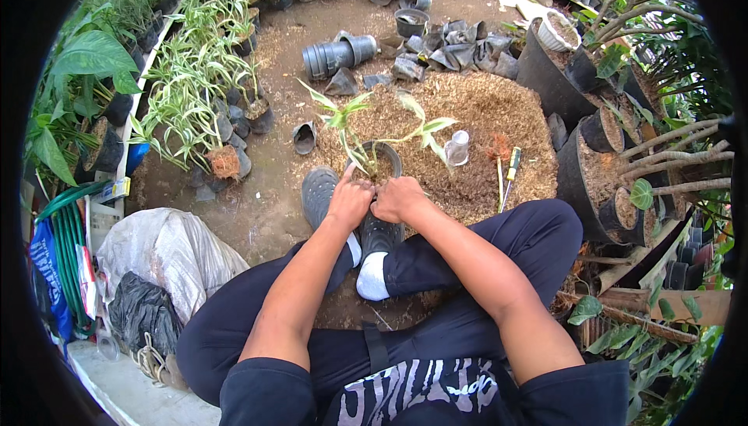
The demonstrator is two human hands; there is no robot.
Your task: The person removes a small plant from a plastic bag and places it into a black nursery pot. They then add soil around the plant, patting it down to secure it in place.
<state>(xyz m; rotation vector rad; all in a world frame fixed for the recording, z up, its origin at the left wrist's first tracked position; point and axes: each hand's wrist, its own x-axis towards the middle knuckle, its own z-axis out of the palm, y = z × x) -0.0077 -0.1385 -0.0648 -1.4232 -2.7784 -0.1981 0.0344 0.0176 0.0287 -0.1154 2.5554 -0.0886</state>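
A variegated leafy plant (342,115) stands in a black plant pot (388,150) between my feet, its stems leaning to both sides. My left hand (350,195) is at the pot's near left rim, index finger stretched up beside the stem base. Close against it, my right hand (400,197) is curled over the near right rim. Both hands seem to grip the pot's near edge; the fingertips are mostly hidden. A clear plastic cup (457,148) lies to the right on the brown planting mix (485,104). Beyond it is a screwdriver (513,164) with a yellow-and-black handle.
Nested black pots (339,56) and a heap of crumpled black grow bags (467,46) lie ahead. Rows of variegated plants (198,75) line the left. Large black planters (590,174) border the right. A whitish sack (169,256) rests by my left knee.
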